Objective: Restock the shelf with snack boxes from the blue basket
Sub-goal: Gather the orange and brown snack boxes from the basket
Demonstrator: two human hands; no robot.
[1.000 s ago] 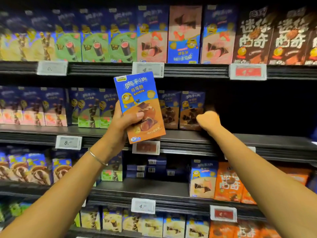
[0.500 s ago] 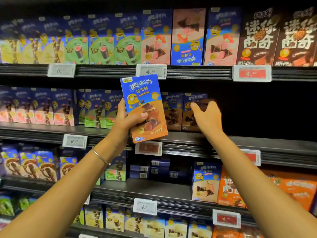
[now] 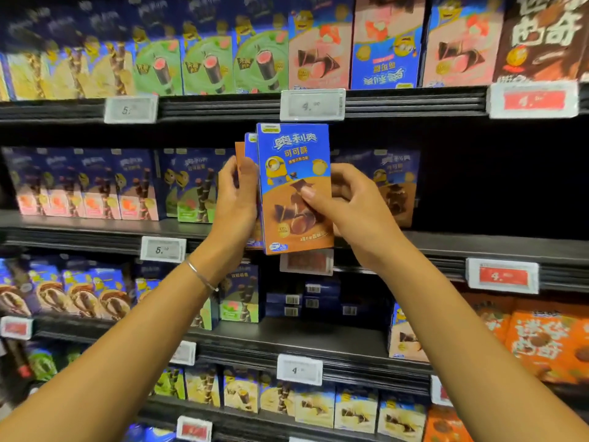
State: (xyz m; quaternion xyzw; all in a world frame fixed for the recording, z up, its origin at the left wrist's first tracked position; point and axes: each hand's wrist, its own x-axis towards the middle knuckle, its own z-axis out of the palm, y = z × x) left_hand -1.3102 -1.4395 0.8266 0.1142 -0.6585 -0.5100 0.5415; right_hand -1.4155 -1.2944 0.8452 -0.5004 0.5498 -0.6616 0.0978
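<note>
So the front snack box (image 3: 293, 186) is up in the air, upright, just in front of the middle shelf (image 3: 478, 247) at its front edge, not resting on it. The right grip (image 3: 353, 205) pinches it, thumb on the printed face. The left grip (image 3: 234, 199) is curled around two more boxes (image 3: 249, 145) tucked right behind (only slivers show). Matching boxes (image 3: 396, 186) stand toward the shelf's back.

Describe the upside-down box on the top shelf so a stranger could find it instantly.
On the top shelf, find the middle white price tag. Just above and right of it stands the upside-down box, between two pink-fronted boxes. Only its lettering is inverted, on a blue lower half.
</note>
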